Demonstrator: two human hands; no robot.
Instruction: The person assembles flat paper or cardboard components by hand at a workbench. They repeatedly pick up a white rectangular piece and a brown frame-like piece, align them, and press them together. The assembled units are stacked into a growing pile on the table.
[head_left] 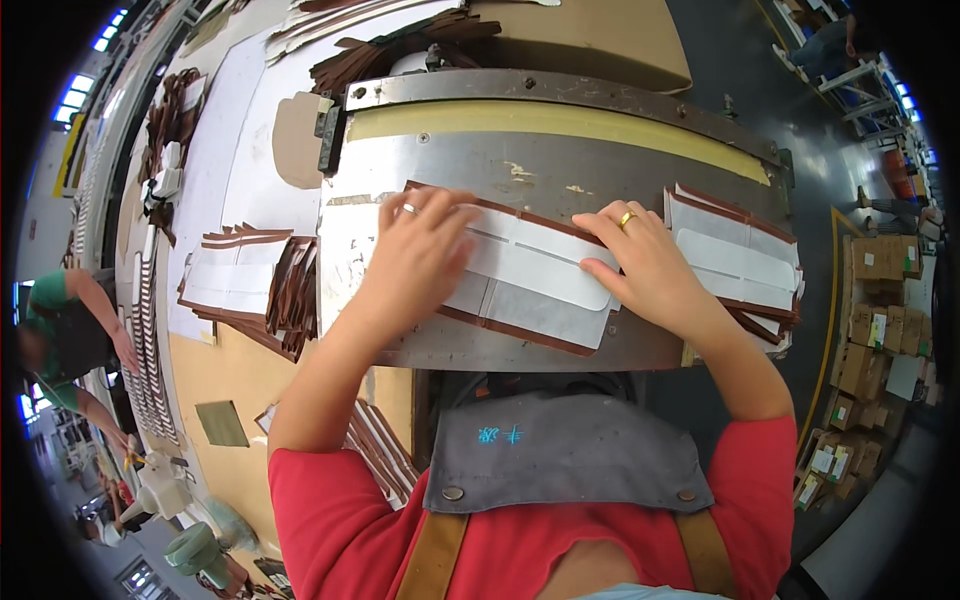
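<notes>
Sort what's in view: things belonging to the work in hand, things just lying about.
Likely in the work:
white-and-brown piece
left hand
right hand
metal table
similar stack at right

Likely just lying about:
green square
cardboard boxes, far right

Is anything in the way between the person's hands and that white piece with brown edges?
Nothing visible is. The right hand seems to touch the white panel, and the blurred left hand is over its left part. The other stack lies off to the right.
</notes>
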